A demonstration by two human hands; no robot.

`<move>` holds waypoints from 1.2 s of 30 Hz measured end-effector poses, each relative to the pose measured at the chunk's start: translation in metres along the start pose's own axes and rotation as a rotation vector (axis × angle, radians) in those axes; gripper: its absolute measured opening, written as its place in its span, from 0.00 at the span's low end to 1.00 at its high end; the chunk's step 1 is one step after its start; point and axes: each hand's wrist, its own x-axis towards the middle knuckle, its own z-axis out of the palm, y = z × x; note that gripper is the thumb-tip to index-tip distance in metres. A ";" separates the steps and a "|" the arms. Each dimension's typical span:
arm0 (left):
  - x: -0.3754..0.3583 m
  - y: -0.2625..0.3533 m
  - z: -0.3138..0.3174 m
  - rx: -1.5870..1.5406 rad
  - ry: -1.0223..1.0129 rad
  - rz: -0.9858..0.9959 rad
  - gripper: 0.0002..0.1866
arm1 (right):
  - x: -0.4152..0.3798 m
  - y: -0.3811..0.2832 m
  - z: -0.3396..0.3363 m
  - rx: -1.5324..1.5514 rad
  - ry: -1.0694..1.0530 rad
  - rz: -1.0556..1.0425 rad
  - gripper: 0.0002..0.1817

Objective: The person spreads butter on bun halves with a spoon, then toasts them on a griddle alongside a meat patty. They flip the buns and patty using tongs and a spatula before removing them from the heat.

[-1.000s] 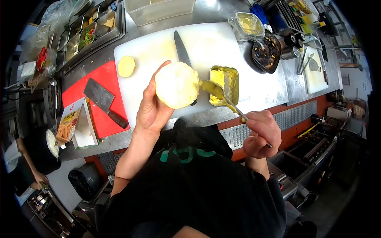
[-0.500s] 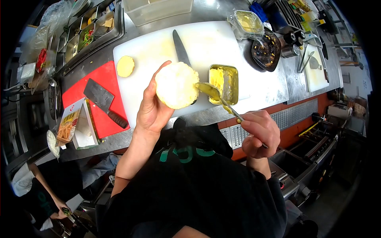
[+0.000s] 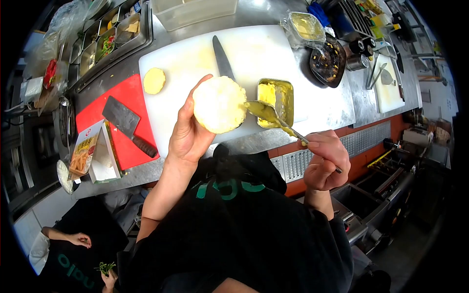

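Observation:
My left hand (image 3: pixel 188 129) holds up a round bun half (image 3: pixel 220 104), its pale face turned toward me and yellowish at the rim. In my right hand (image 3: pixel 327 161) is a metal spoon (image 3: pixel 264 112), gripped by its handle and smeared with yellow butter. The spoon's tip is right at the bun's right edge. Behind the spoon sits a small metal tin (image 3: pixel 292 105) with soft yellow butter (image 3: pixel 266 93) inside. A long knife (image 3: pixel 222 58) lies on the white cutting board (image 3: pixel 185 53), partly hidden by the bun half. A smaller round yellow piece (image 3: pixel 154 81) rests at the board's left.
On the left, a cleaver (image 3: pixel 122 117) lies on a red board (image 3: pixel 93 112) beside an opened carton (image 3: pixel 88 151). Ingredient tins (image 3: pixel 108 44) stand at back left. A dark dish (image 3: pixel 327 63) and wrapped tub (image 3: pixel 305 27) are at right. A co-worker (image 3: pixel 83 244) holds greens (image 3: pixel 105 267) at lower left.
My right hand and the spoon have shifted slightly right and down. The bun half has moved a little to the right. The co-worker has come closer, with greens now in one hand.

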 end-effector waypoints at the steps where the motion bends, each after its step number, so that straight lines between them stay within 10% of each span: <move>1: 0.000 0.000 0.000 -0.030 -0.003 -0.008 0.35 | -0.003 0.003 -0.002 0.018 0.047 0.020 0.19; 5: -0.009 0.018 -0.005 -0.521 0.160 -0.090 0.33 | -0.021 0.018 -0.015 -0.138 0.223 0.289 0.16; 7: -0.014 0.019 -0.037 0.022 0.131 0.117 0.30 | -0.035 0.021 -0.012 -0.369 0.104 0.510 0.12; 10: -0.028 0.022 -0.076 -0.019 0.180 0.107 0.27 | -0.067 0.040 0.002 -0.508 -0.039 0.561 0.09; 14: -0.049 0.027 -0.092 -0.003 0.247 0.141 0.26 | -0.062 0.028 -0.017 -0.713 -0.607 0.882 0.51; 20: -0.084 0.033 -0.114 -0.108 0.280 0.173 0.26 | 0.048 0.036 0.102 -0.217 -0.612 0.299 0.55; 24: -0.107 0.030 -0.121 -0.321 0.451 0.057 0.28 | 0.069 0.061 0.253 -0.259 -1.034 -0.204 0.56; 28: -0.128 0.026 -0.149 -0.205 0.293 -0.101 0.30 | 0.042 0.108 0.350 -0.583 -1.122 -0.614 0.36; 30: -0.126 0.020 -0.156 -0.252 0.331 -0.139 0.31 | 0.053 0.113 0.361 -0.555 -1.401 -0.431 0.26; 36: -0.108 0.013 -0.111 -0.208 0.249 -0.136 0.35 | 0.045 0.098 0.255 -0.046 -0.919 -0.124 0.40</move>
